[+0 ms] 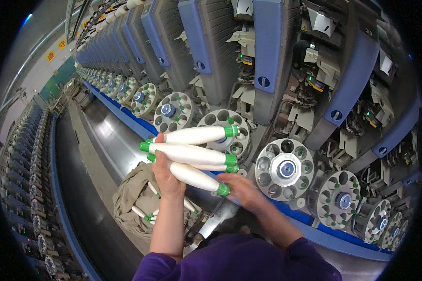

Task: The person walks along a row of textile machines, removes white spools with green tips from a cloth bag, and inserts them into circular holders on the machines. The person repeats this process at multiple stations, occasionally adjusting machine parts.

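Note:
My left hand (166, 177) is closed around several white yarn bobbins with green ends. The uppermost bobbin (190, 135) and a middle bobbin (190, 153) lie almost level, pointing right. Beneath them, the lowest bobbin (192, 177) slants down to the right. Another is mostly hidden between them. At that lowest bobbin's green tip is my right hand (241, 191), its fingers curled about the end and partly hidden. Just beyond the bundle stands a round pocketed magazine (244, 122), partly covered by the bobbins.
Below left, a beige cloth-lined container (126, 189) holds several more bobbins. A second round magazine (284, 169) is to the right, in a row along a blue rail (309, 222). Blue-and-grey machine units (267, 47) rise behind. Another machine row (33, 187) lines the aisle's left.

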A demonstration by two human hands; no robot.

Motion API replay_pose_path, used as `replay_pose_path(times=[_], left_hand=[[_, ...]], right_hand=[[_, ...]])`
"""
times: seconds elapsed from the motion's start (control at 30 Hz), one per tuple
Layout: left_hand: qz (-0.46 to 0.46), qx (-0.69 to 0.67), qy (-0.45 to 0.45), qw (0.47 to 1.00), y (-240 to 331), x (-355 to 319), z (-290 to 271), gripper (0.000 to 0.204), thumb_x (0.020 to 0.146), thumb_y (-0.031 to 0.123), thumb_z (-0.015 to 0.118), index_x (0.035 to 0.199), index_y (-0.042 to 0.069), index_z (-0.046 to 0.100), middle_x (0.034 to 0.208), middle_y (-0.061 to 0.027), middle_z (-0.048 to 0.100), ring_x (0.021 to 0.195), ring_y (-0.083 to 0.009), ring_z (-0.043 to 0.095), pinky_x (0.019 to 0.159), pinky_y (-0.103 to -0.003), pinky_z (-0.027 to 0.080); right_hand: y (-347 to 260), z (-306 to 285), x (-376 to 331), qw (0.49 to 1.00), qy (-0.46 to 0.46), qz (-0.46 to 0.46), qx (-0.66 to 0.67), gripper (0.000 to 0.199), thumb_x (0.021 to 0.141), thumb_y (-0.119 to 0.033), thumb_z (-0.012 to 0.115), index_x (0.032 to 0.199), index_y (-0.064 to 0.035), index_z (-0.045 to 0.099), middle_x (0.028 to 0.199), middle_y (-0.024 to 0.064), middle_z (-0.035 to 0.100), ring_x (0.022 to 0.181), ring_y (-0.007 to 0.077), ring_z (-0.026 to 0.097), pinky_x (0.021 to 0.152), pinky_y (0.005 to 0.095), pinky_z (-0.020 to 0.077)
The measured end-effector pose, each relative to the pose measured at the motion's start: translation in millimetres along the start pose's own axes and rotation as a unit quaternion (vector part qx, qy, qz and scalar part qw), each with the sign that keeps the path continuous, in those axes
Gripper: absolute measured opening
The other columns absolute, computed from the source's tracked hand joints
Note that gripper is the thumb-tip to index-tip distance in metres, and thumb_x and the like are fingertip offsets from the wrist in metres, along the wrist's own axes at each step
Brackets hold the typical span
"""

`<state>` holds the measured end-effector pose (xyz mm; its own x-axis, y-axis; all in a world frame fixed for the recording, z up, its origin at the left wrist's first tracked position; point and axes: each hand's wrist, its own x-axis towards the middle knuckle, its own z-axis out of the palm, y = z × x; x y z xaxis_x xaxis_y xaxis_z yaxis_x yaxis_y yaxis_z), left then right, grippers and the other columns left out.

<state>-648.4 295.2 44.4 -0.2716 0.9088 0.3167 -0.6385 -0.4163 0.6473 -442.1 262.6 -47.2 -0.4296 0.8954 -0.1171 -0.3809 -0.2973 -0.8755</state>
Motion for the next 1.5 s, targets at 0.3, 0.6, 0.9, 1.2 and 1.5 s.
replay_pose_path(times=[0.3, 0.6, 0.9, 1.2, 1.5], left_hand=[[0.008, -0.040, 0.084, 0.996, 15.1, 10.1, -19.5, 0.059, 0.092, 0.041, 0.049, 0.137, 0.007, 0.031, 0.124, -0.0131, 0.046, 0.113, -0.0270, 0.049, 0.097, -0.042, 0.040], [-0.033, -0.055, 0.111, 0.992, 6.3, 4.0, -14.2, 0.054, 0.088, 0.043, 0.055, 0.131, 0.012, 0.040, 0.117, -0.0094, 0.050, 0.108, -0.0248, 0.052, 0.093, -0.042, 0.046], [-0.003, -0.030, 0.088, 0.996, 18.5, -5.9, -22.5, 0.058, 0.093, 0.039, 0.049, 0.137, 0.006, 0.031, 0.124, -0.0132, 0.046, 0.114, -0.0253, 0.047, 0.098, -0.040, 0.039], [0.059, 0.058, 0.059, 0.995, 15.5, -19.1, -6.3, 0.057, 0.092, 0.034, 0.052, 0.136, 0.002, 0.033, 0.123, -0.0130, 0.048, 0.112, -0.0237, 0.050, 0.095, -0.039, 0.041], [0.006, -0.002, 0.102, 0.995, 25.0, -16.9, -28.4, 0.058, 0.090, 0.037, 0.055, 0.134, 0.004, 0.036, 0.120, -0.0120, 0.049, 0.110, -0.0226, 0.050, 0.095, -0.039, 0.042]], right_hand=[[-34.2, -45.6, -52.0, 0.966, 0.055, 0.079, 0.239, 0.032, 0.096, -0.033, 0.043, 0.067, -0.0199, 0.040, 0.057, -0.0086, 0.033, 0.039, 0.0029, 0.027, 0.035, 0.0190, 0.0232], [-19.6, -19.1, 17.2, 0.994, 0.025, -0.053, -0.097, 0.018, 0.089, -0.020, 0.058, 0.100, -0.0070, 0.055, 0.065, -0.0045, 0.048, 0.050, 0.0035, 0.041, 0.041, 0.0199, 0.0299], [-61.5, -105.9, -50.9, 0.951, 0.215, -0.095, 0.203, 0.016, 0.092, -0.020, 0.049, 0.101, -0.0069, 0.049, 0.058, -0.0062, 0.038, 0.045, 0.0035, 0.038, 0.039, 0.0181, 0.0300], [52.8, 11.5, -3.5, 0.937, 0.052, -0.171, -0.301, 0.028, 0.095, -0.024, 0.044, 0.074, -0.0054, 0.048, 0.062, 0.0003, 0.049, 0.050, 0.0086, 0.045, 0.044, 0.0242, 0.0354], [-82.6, -232.9, -118.6, 0.902, 0.070, -0.265, 0.333, 0.022, 0.094, -0.028, 0.046, 0.082, -0.0109, 0.054, 0.063, -0.0032, 0.051, 0.060, 0.0077, 0.049, 0.043, 0.0161, 0.0401]])
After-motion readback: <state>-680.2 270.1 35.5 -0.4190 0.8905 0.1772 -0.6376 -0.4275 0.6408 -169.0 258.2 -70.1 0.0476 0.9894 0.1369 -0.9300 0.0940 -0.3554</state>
